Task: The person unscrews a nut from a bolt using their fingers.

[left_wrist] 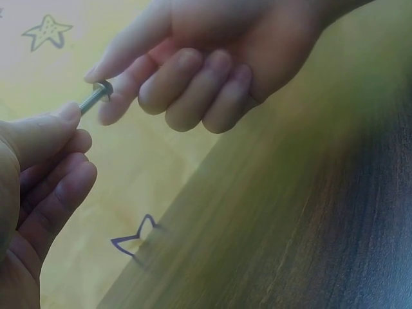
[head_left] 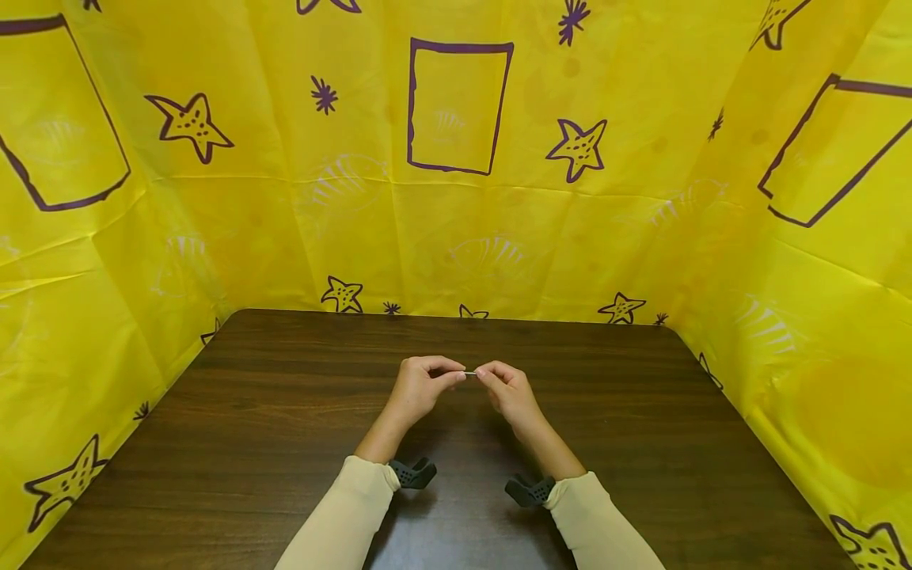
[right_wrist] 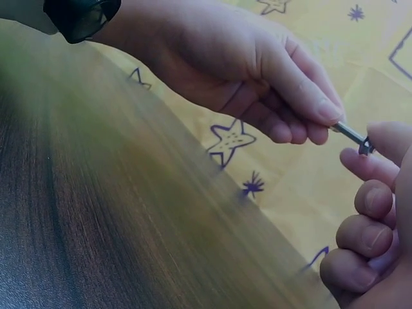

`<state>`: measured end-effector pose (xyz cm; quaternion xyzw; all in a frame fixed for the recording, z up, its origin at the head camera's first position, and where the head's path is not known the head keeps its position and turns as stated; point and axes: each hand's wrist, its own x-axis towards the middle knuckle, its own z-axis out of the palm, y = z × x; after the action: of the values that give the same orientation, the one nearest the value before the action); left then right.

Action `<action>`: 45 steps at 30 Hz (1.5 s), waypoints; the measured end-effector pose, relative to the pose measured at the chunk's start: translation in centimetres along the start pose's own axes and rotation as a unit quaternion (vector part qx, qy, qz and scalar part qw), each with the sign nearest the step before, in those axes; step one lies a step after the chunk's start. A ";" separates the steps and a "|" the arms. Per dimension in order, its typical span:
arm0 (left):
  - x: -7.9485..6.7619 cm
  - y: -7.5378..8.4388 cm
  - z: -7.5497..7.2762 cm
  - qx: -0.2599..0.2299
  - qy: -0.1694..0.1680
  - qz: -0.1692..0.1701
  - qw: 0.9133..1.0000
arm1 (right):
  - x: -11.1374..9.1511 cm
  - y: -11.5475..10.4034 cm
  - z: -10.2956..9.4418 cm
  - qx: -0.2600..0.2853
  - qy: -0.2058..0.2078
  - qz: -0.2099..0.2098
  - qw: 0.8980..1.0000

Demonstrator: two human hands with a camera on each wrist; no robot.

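Evidently for steadiness, we pinch bolt (head_left: 470, 373) above desk (head_left: 285, 412): left hand (head_left: 422, 386) grips shank (right_wrist: 347, 132), right hand (head_left: 511, 392) holds wide end (right_wrist: 366, 147), leaving middle showing between.

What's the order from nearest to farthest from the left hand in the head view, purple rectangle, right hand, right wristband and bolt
From the left hand:
1. Bolt: touching, in its grip.
2. Right hand: across on the right, at the bolt's other end.
3. Right wristband: lower right.
4. Purple rectangle: high up, well beyond both hands.
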<state>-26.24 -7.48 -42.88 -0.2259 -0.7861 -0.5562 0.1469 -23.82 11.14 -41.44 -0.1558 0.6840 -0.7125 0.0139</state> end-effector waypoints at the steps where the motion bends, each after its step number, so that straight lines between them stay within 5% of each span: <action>1: 0.0 0.0 0.0 0.000 0.001 0.000 1.000 | 0.0 0.1 0.0 0.001 -0.002 -0.005 1.000; 12: 0.0 0.0 -0.3 -0.001 0.005 -0.004 1.000 | 1.1 3.0 -1.0 0.027 -0.018 -0.053 0.998; 21: 0.0 0.0 -0.2 0.003 0.003 -0.005 1.000 | 1.1 3.2 -1.0 0.036 -0.013 -0.087 0.995; 34: 0.0 -0.1 0.1 -0.002 -0.005 -0.009 1.000 | 0.0 0.1 -0.4 -0.033 -0.002 0.039 0.999; 45: -0.1 -0.2 0.2 0.001 -0.001 0.017 1.000 | 0.0 0.1 -0.2 -0.007 -0.022 0.048 0.999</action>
<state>-26.25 -7.34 -43.13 -0.2391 -0.7830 -0.5527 0.1559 -23.85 11.33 -41.50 -0.1384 0.6953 -0.7025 0.0617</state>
